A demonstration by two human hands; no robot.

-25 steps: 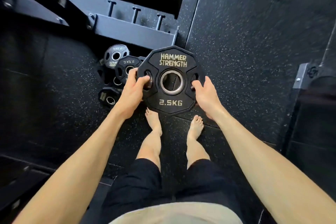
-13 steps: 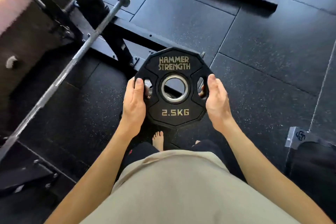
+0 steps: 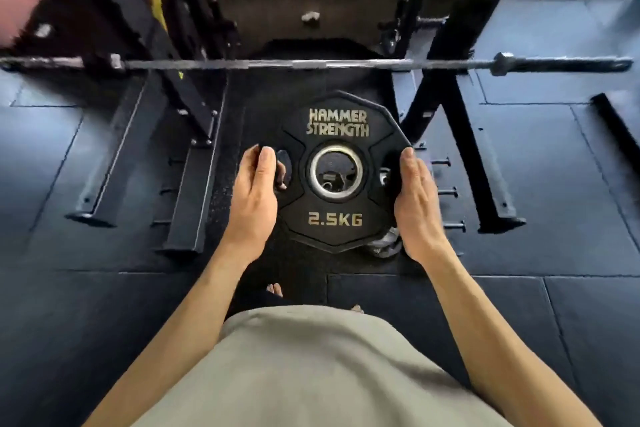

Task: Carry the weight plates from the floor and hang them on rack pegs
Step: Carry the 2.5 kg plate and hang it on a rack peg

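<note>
Beige shirt (image 3: 311, 367) lowest in view, bare toes (image 3: 274, 289) on dark floor mats (image 3: 104, 322). Weight plate (image 3: 336, 204) marked 2.5KG held flat above the floor, gripped at both sides: left hand (image 3: 254, 198) curled through the left slot, right hand (image 3: 415, 198) wrapped on the right rim. Beyond: rack pegs (image 3: 446, 191) just right, barbell (image 3: 311, 63) crossing black rack uprights (image 3: 460, 28).

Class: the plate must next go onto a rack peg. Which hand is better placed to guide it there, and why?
Probably the right hand. Both hands grip the weight plate, but the free pegs plainly in view jut out just beyond its right edge; the left hand is farther off.
</note>
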